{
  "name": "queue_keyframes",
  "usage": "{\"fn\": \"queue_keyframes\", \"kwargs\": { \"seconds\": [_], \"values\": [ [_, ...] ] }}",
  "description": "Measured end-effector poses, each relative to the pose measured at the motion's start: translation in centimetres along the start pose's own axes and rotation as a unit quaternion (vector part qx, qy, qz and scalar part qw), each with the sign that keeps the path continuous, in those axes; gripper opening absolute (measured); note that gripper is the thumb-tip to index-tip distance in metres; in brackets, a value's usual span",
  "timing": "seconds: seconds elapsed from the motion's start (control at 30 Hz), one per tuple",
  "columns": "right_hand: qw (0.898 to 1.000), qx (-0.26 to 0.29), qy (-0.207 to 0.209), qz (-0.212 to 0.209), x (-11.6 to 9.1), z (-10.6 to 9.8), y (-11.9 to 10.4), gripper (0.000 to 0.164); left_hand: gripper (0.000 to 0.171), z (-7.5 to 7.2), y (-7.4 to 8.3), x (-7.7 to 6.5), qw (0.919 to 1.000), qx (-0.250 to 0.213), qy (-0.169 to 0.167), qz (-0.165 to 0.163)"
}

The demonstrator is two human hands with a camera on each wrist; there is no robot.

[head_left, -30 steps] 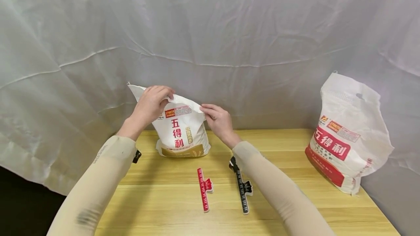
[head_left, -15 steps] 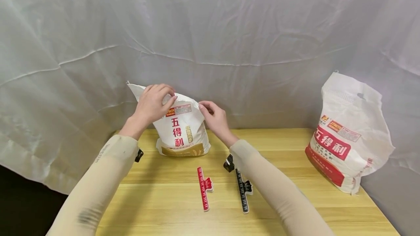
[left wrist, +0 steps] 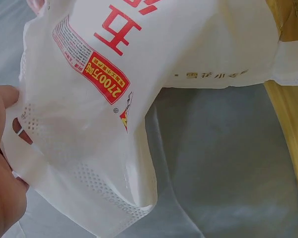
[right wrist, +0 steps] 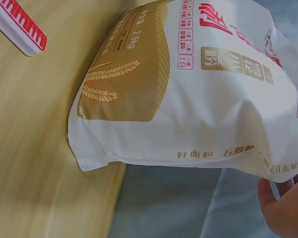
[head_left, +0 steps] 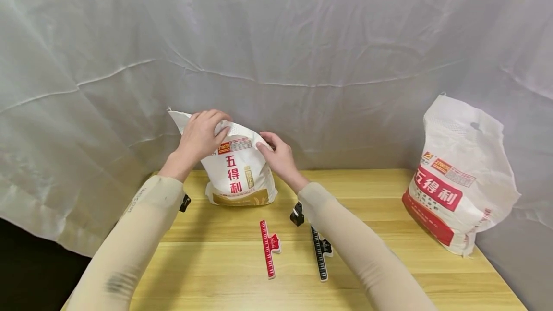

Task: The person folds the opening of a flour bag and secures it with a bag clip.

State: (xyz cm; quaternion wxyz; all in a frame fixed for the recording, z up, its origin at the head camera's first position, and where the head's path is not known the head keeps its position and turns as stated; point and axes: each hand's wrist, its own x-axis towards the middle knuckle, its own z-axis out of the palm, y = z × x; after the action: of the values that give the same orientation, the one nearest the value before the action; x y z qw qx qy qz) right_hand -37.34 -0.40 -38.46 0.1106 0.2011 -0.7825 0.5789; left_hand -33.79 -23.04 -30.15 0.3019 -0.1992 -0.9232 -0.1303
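A white flour bag with red lettering and a gold bottom band stands upright at the back of the table. My left hand grips its top edge, thumb in front and fingers over the rim. In the left wrist view, that hand is at the edge beside the cut-out handle hole. With thumb in front and fingers behind, my right hand pinches the bag's upper right corner. In the right wrist view, the right hand's fingers sit at the bag's side edge, partly cut off by the frame.
A red clip and a black clip, both with keyboard-patterned bars, lie on the wooden table in front of the bag. Farther right leans a second flour bag with a red band. A grey curtain hangs behind.
My right hand has shifted slightly left and up, its thumb now farther onto the bag's front. The left hand has barely moved, though its thumb changed position at the top edge.
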Motion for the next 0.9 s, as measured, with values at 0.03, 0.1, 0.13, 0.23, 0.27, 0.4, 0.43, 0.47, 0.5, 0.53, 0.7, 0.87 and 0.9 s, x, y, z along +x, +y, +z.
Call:
{"fn": "queue_keyframes", "kwargs": {
  "seconds": [0.03,0.1,0.13,0.23,0.27,0.4,0.43,0.47,0.5,0.53,0.7,0.87,0.9],
  "values": [
    [1.000,-0.002,0.000,0.002,0.0,0.1,0.0,0.041,0.022,0.0,0.0,0.0,1.0000,0.000,-0.003,-0.004],
    [1.000,-0.006,-0.001,0.006,0.1,0.2,0.1,0.042,0.023,0.0,0.0,0.0,0.9999,-0.001,-0.009,-0.013],
    [1.000,-0.008,-0.002,0.009,0.2,0.2,0.2,0.042,0.023,0.0,0.0,0.0,0.9998,-0.002,-0.010,-0.017],
    [1.000,-0.023,-0.001,0.013,0.3,0.3,0.5,0.039,0.022,0.1,-0.1,-0.2,0.9997,-0.005,-0.008,-0.024],
    [0.999,-0.030,-0.001,0.013,0.3,0.4,0.6,0.037,0.021,0.2,-0.1,-0.3,0.9997,-0.006,-0.005,-0.024],
    [0.998,-0.058,0.001,0.008,0.3,0.4,0.6,0.032,0.018,0.4,-0.3,-0.6,0.9996,-0.012,0.015,-0.020],
    [0.998,-0.062,0.001,0.007,0.3,0.4,0.6,0.031,0.018,0.4,-0.4,-0.7,0.9995,-0.015,0.019,-0.020],
    [0.998,-0.067,0.001,0.006,0.3,0.4,0.6,0.031,0.017,0.5,-0.5,-0.7,0.9994,-0.018,0.022,-0.020],
    [0.997,-0.071,0.001,0.005,0.3,0.3,0.6,0.030,0.017,0.5,-0.5,-0.8,0.9993,-0.020,0.026,-0.021],
    [0.997,-0.072,0.001,0.005,0.3,0.3,0.7,0.030,0.016,0.6,-0.6,-0.8,0.9991,-0.024,0.027,-0.022],
    [0.998,-0.068,0.009,0.008,0.2,0.2,0.9,0.028,0.014,0.8,-0.8,-1.1,0.9986,-0.035,0.029,-0.027],
    [0.998,-0.057,0.014,0.001,0.1,0.0,1.2,0.025,0.014,0.8,-0.8,-1.2,0.9981,-0.042,0.029,-0.036],
    [0.998,-0.054,0.013,-0.001,0.2,-0.1,1.3,0.024,0.014,0.8,-0.8,-1.2,0.9979,-0.043,0.030,-0.038]
  ]
}}
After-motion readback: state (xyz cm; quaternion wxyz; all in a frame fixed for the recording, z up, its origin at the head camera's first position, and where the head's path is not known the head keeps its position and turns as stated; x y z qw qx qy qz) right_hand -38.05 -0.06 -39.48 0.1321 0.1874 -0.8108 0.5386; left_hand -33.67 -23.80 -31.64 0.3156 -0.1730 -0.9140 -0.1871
